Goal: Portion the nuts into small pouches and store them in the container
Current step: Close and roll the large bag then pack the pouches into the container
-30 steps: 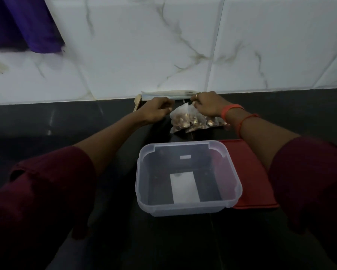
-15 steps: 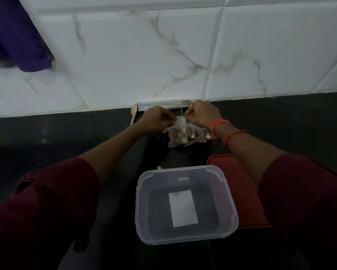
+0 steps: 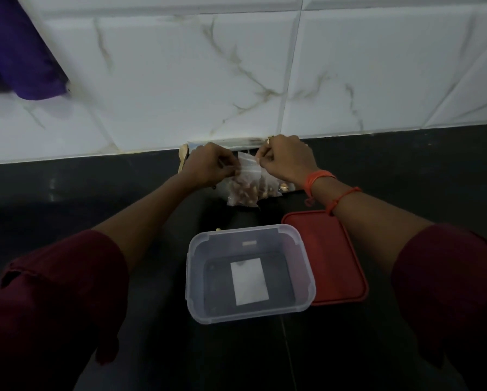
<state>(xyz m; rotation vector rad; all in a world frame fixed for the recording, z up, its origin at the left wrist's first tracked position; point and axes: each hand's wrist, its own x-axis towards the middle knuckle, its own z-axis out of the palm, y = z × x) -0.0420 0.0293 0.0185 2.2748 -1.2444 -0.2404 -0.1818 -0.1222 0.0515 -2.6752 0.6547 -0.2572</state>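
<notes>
Two forearms in dark red sleeves (image 3: 53,292) are stretched forward over a dark counter (image 3: 67,198), towards 12 o'clock. The left hand (image 3: 211,165) is curled, and the left end of a small clear pouch (image 3: 243,187) is pinched in its fingertips. The right hand (image 3: 287,162) is curled likewise, with the right end of the pouch's top strip pinched between thumb and forefinger. The pouch is held upright between the two hands, and its lower half is filled with brown nuts (image 3: 242,194). Whether its bottom edge rests on the counter cannot be told. Orange threads (image 3: 318,177) are worn on the right wrist.

A clear plastic container (image 3: 191,277) stands open at 6 o'clock from the pouch, apart from both hands, and a white label (image 3: 249,280) is seen on its floor. A red lid (image 3: 332,258) lies flat at 3 o'clock from the container, its edge tucked under the container's rim, and its far corner is crossed by the right forearm. At 3 o'clock from the pouch a larger clear bag (image 3: 273,189) with nuts is partly hidden by the right hand. A pale spoon (image 3: 183,158) is seen at 10 o'clock from the left hand, by the foot of the white tiled wall (image 3: 180,80). A purple cloth (image 3: 19,52) hangs at 10 o'clock in the view.
</notes>
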